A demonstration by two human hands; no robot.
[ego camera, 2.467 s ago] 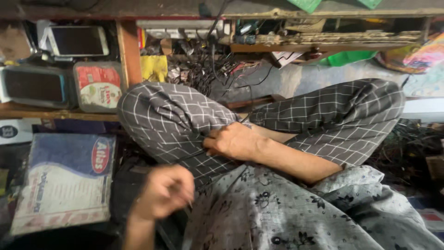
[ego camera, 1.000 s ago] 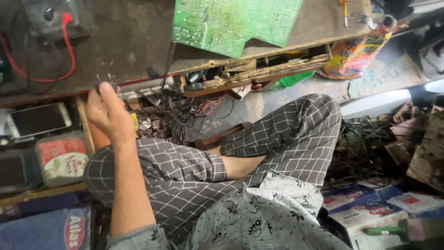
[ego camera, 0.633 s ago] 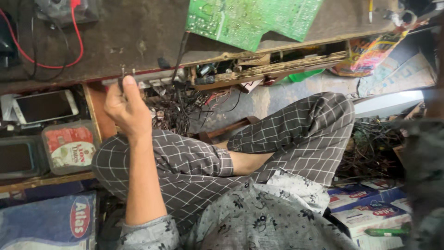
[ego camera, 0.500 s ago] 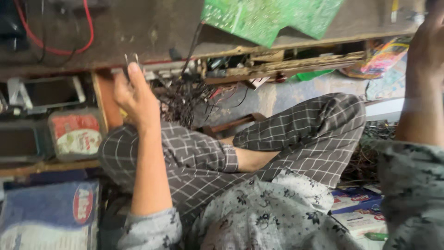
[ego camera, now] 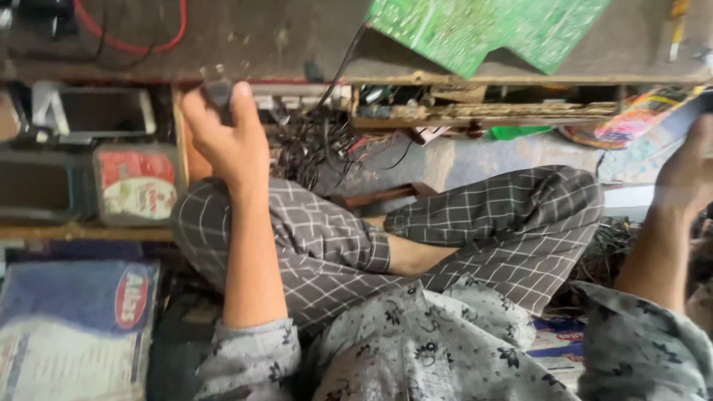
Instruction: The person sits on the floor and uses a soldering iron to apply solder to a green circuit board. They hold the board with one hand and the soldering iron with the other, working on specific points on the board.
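My left hand (ego camera: 226, 137) is raised at the front edge of the low wooden workbench (ego camera: 282, 41), fingers closed around a small dark plug-like part (ego camera: 217, 89) with metal prongs. A tangle of thin black wires (ego camera: 316, 145) hangs just right of that hand under the bench. My right hand (ego camera: 687, 174) is lifted at the right edge of view, blurred, fingers spread, with nothing seen in it. I sit cross-legged in grey checked trousers (ego camera: 445, 230).
A green circuit board (ego camera: 483, 30) lies on the bench top, with red cable (ego camera: 126, 33) at the left. Shelves at left hold a phone (ego camera: 104, 111), a dark device (ego camera: 37, 186) and a red-and-white tin (ego camera: 134, 186). A blue printed booklet (ego camera: 74, 327) lies lower left.
My left hand rose from my lap to the bench edge and took hold of the small plug. My right hand left my legs and lifted into view at the right.
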